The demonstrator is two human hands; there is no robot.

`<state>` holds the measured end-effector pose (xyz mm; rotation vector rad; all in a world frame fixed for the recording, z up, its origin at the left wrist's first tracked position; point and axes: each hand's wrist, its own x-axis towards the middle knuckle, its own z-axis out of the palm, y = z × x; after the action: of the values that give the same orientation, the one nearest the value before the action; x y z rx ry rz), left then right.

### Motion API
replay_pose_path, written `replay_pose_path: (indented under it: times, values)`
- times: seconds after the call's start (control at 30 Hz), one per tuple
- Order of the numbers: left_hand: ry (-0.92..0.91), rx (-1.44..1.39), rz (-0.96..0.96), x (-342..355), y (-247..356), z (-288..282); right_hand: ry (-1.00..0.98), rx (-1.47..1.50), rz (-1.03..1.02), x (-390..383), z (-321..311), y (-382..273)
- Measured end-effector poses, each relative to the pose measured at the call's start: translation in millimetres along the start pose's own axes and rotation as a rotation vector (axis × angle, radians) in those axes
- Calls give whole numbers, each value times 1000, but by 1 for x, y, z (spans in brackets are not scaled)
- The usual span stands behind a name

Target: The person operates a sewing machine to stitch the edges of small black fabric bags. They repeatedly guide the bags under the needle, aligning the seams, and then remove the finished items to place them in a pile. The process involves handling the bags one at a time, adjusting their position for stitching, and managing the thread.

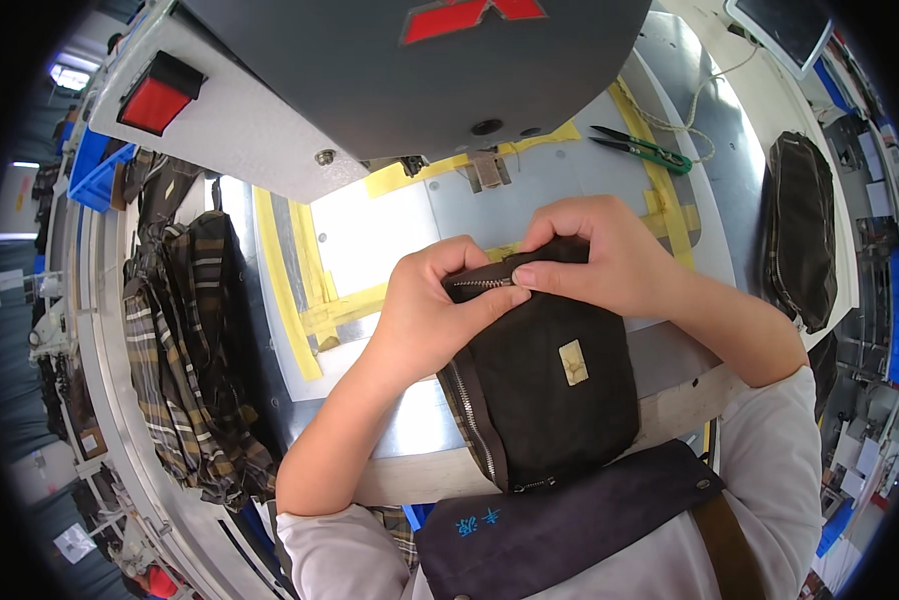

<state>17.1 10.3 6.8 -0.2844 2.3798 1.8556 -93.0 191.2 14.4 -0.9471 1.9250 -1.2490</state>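
Observation:
A dark brown-black fabric pouch (535,420) with a metal zipper (478,420) along its edge lies in front of me, its lower end close to my body. A small cream patch (574,362) shows on its face. At the pouch's far end my left hand (425,310) pinches the fabric by the zipper teeth, thumb on top. Beside it my right hand (610,262) is closed on the same edge, its thumb and fingers pressing the cloth. Both thumbs nearly meet at the zipper; the fingers beneath are partly hidden.
A dark grey machine head (420,90) overhangs the metal plate, which carries yellow tape (315,320). Green-handled thread snips (642,150) lie at the far right. Plaid and black fabric pieces (185,370) hang at left. Another black zippered pouch (802,230) lies at right.

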Motion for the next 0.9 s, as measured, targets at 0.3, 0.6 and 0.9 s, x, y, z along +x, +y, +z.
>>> replay_pose_path:
  times: [0.3, 0.6, 0.9]
  values:
    - [18, -60, -72, 2, -1, 5, 42, -48, -3, -1, 1, 2]
    - [24, 56, 111, 1, -1, 0, 117, 45, 59, 0, 2, -1]
    - [36, -150, 53, 2, -4, 5, 117, 102, 25, 0, 3, 3]
